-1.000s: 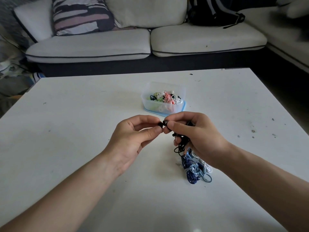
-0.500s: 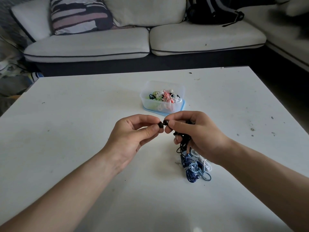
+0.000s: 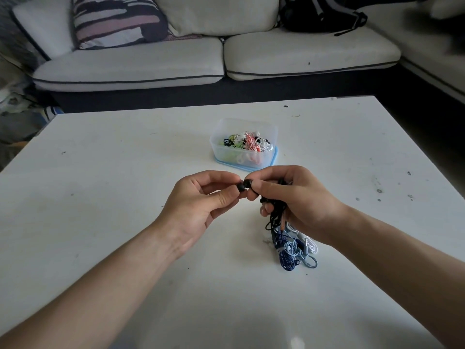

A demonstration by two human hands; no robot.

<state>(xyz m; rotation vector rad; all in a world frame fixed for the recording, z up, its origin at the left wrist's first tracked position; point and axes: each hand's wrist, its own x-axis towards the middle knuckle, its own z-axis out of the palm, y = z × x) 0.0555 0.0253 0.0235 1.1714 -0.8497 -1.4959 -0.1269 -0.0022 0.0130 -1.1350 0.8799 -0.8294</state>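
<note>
Toward the far middle of a white worktop stands a clear plastic tub. It is open at the top and sits on its blue lid. Inside the tub lies a loose tangle of earphones in white, pink, green and black, heaped below the rim.

Nearer the viewer, two bare hands meet above the worktop, just in front of the tub. The left hand has its fingers curled, and its thumb and forefinger pinch a black earbud. The right hand pinches a second earbud between its thumb and forefinger. The two earbuds sit tip to tip, and whether they actually touch cannot be told.

The right hand's lower fingers are curled round a bunch of black cable, which hangs from the palm down toward the worktop. Under the right wrist, a pile of cables in dark blue, pale blue and white lies on the worktop. The black cable's lower end reaches this pile. Whether it is tangled into the pile cannot be told.

Beyond the worktop is a pale sofa. A striped cushion sits at its left end and a black backpack toward its right.
</note>
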